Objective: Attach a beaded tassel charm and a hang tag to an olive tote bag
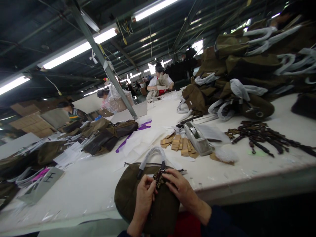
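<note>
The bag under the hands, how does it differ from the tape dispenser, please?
The bag is dark olive, the tape dispenser grey. The bag is larger than the dispenser. The left hand and right hand are at the bag; neither touches the dispenser. Both are at the white table.

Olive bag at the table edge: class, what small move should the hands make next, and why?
Perhaps smooth the patterned piece flat against the bag: the left hand and right hand are both at it, near one end of the wrapped handle.
</note>
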`<action>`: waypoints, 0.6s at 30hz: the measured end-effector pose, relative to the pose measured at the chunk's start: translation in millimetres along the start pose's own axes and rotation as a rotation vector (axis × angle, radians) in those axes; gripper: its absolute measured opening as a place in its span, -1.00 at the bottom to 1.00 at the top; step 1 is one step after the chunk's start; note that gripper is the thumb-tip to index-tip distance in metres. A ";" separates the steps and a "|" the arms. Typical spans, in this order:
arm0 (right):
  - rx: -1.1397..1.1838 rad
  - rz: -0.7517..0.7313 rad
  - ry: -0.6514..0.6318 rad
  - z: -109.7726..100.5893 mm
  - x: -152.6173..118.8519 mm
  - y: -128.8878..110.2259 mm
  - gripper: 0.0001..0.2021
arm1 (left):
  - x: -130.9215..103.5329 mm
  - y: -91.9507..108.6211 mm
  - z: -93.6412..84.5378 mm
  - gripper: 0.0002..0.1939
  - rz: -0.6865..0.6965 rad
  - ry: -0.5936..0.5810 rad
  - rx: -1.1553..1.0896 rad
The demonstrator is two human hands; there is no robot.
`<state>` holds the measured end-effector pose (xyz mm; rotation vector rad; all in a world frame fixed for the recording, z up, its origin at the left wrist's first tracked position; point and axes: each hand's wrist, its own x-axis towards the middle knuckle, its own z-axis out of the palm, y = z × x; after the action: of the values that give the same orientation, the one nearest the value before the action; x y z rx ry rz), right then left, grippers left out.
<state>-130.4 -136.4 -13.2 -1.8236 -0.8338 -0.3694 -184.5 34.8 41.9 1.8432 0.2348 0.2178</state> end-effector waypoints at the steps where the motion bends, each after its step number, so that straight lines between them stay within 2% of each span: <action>1: -0.009 -0.013 -0.004 1.1 -1.7 -0.6 -0.67 | 1.1 -1.4 -1.4 -0.65 0.007 0.004 -0.004; 5: -0.002 -0.001 -0.023 -2.2 3.4 -8.7 -0.72 | 3.3 -4.0 -3.8 -0.66 0.034 0.027 -0.025; 8: 0.003 0.020 -0.023 -16.5 30.6 -18.1 -0.76 | 0.2 -6.0 -2.6 -0.65 0.020 0.028 -0.053; 11: -0.062 -0.021 -0.030 -28.5 78.0 -23.0 -0.80 | -2.8 -12.6 -1.1 -0.63 -0.016 0.035 -0.087; 13: -0.155 -0.092 -0.057 -27.4 115.9 -21.8 -0.83 | -2.0 -20.0 -0.6 -0.62 -0.041 0.035 -0.114; 15: -0.261 -0.165 -0.095 -17.1 154.1 -17.7 -0.85 | 1.1 -29.1 0.0 -0.60 -0.066 0.015 -0.141; 18: -0.406 -0.226 -0.179 12.5 205.4 -10.3 -0.85 | 7.7 -43.1 2.8 -0.61 -0.078 0.016 -0.197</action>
<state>6.6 -47.1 112.1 -2.1657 -1.1601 -0.5573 -178.4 46.2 -0.1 1.6348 0.2858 0.1948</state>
